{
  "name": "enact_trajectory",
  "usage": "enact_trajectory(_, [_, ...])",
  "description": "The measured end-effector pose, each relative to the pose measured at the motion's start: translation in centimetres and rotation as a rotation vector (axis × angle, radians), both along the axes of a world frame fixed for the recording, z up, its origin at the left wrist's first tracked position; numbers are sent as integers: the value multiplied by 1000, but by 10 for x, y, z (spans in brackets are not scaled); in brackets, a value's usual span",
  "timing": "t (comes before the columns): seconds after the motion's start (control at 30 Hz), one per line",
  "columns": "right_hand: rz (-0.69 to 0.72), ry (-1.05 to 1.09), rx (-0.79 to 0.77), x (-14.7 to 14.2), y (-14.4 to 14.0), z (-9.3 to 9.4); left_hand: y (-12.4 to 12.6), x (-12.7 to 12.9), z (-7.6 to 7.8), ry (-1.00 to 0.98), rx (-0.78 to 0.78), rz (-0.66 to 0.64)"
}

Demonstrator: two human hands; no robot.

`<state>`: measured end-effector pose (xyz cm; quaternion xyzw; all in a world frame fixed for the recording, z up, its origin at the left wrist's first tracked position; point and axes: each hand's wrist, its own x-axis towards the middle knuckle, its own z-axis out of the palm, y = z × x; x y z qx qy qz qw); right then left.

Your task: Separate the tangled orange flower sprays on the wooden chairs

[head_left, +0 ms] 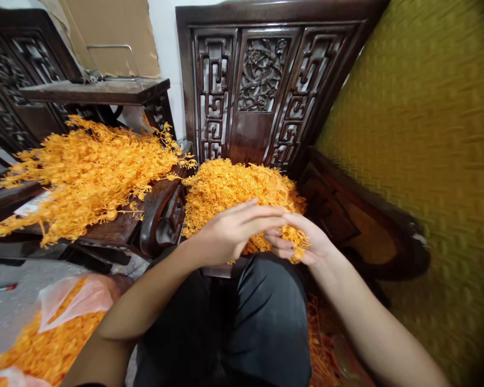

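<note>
Head view: the right hand (306,244) cups a clump (294,239) of orange plastic pieces, its grip curled loosely around it. The left hand (229,231) lies over it, fingers straight and together, tips touching the clump. Just beyond, a big heap (234,185) of small pieces fills the chair (262,80) seat. Uncut sprigs (89,172) pile up on the left, seemingly much work left.

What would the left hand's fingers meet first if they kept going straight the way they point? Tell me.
The left hand points rightward, so its fingers would probably first meet the right hand and the orange clump it holds; depth is unclear.
</note>
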<state>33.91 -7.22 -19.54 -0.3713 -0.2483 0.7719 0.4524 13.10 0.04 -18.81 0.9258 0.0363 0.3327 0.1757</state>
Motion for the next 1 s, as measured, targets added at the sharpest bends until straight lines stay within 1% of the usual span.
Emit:
enact_trajectory(0.03, [70,-46,-33,-1,-4,1,-2,1,1,32,107,-42])
enact_trajectory(0.07, [143,-89,-61,-4,-7,1,-2,3,1,63,192,-44])
enact_trajectory(0.17, [354,-220,-106,-14,-14,2,6,10,-4,126,341,36])
enact_trajectory(0.23, [473,-342,-98,-17,-13,7,12,12,-10,177,357,54])
enact_trajectory(0.3, [575,-546,-11,-17,-8,15,15,10,-15,243,290,76])
enact_trajectory(0.37, [650,-860,184,-15,0,27,14,8,-18,330,172,137])
enact_trajectory(0.43, [668,-1308,413,-13,9,43,11,8,-19,402,13,202])
enact_trajectory(0.47, [661,-1547,515,-13,13,51,10,9,-18,432,-96,202])
enact_trajectory(0.5, [647,-1762,610,-14,17,58,10,9,-17,450,-236,176])
enact_trajectory(0.53, [633,-1936,702,-15,20,65,11,10,-16,457,-407,127])
enact_trajectory(0.57, [626,-2057,797,-17,23,72,12,10,-14,453,-600,55])
enact_trajectory(0.6, [618,-2129,897,-18,25,78,14,9,-11,439,-796,-33])
enact_trajectory(0.67, [569,-2193,1098,-20,28,86,18,5,-5,379,-1148,-223])
enact_trajectory(0.73, [487,-2230,1260,-19,30,91,21,-2,0,330,-1410,-417])
enact_trajectory(0.77, [438,-2236,1313,-18,30,91,21,-6,3,312,-1504,-502])
enact_trajectory(0.83, [331,-2199,1362,-13,32,89,19,-10,6,281,-1609,-618])
enact_trajectory(0.87, [274,-2156,1376,-10,33,87,17,-10,6,251,-1624,-630])
enact_trajectory(0.9, [214,-2106,1387,-6,34,84,15,-9,4,205,-1623,-604])
enact_trajectory(0.93, [148,-2060,1393,-2,35,81,13,-7,2,150,-1608,-544])
enact_trajectory(1.0, [-6,-2005,1371,7,37,75,10,-1,-7,28,-1525,-357])
